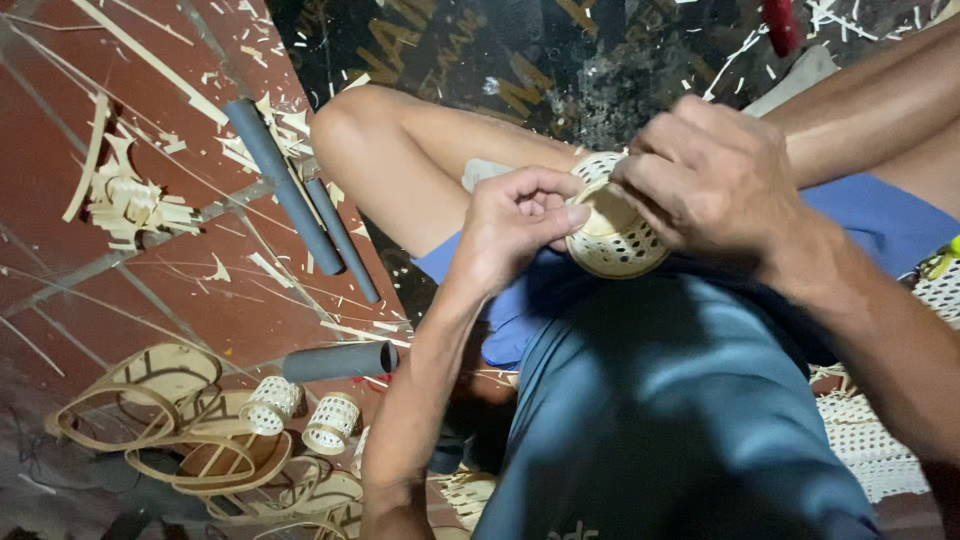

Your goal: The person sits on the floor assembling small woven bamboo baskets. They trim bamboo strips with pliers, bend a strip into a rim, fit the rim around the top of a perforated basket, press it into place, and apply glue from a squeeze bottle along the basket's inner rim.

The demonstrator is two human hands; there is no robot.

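My left hand (520, 225) and my right hand (715, 175) both hold a small round woven basket (612, 245) of pale bamboo strips over my lap. The left thumb and fingers pinch its rim on the left side. The right hand covers its upper right side, with the fingers curled over the edge. The basket's open-weave bottom faces me; its far side is hidden behind the right hand. My bare knee (350, 125) lies behind the hands.
Three grey tubes (285, 185) (343, 240) (338, 361) lie on the red tiled floor (60, 180) among bamboo shavings. Two small woven cylinders (270, 403) (331, 422) and loops of bamboo strip (150, 400) sit lower left. A woven mesh sheet (870, 440) lies at right.
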